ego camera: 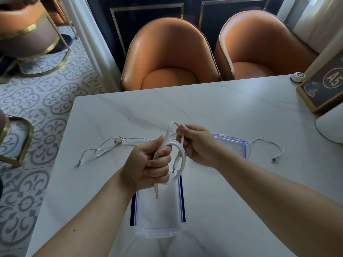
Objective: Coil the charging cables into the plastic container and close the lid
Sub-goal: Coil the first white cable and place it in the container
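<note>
My left hand (150, 164) grips a partly coiled white charging cable (181, 156) in its fist, above the clear plastic container (157, 227). One plug of the cable hangs down over the container. My right hand (196, 143) pinches a loop of the same cable just above the coil. The container's lid (235, 145), clear with blue clips, lies flat behind my right hand. A second thin cable (104, 151) with a gold plug trails across the table to the left. A third cable (269, 143) lies to the right of the lid, its plug near the end.
The white marble table (222, 108) has its left edge near the loose cable. A framed sign marked A5 (323, 86) and a small white device (297, 77) stand at the far right corner. A white rounded object (332, 125) sits at the right edge. Two orange chairs (170, 56) face the far side.
</note>
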